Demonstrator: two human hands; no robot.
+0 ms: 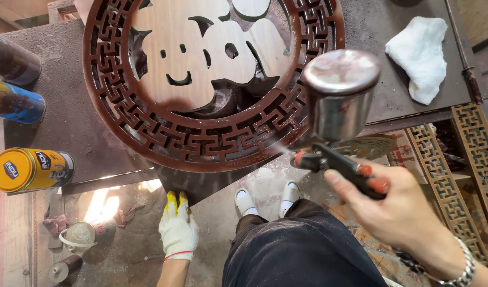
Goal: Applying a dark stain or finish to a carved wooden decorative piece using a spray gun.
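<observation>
While gripped by right hand [400,210]: spray gun [337,159] nozzle leftward (cup upright).

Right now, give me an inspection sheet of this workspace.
Surface: dark dusty bench.
Job's things: round carved fretwork wood panel lying flat; spray gun with metal cup, nozzle at the panel's lower right rim.
Clutter: white cloth; three spray cans lying at the left.
Grippers: right hand bare, gripping the spray gun; left hand in a white glove, under the bench edge.
Cables: nothing seen.
Surroundings: lattice strips at right; tins on the floor.
</observation>
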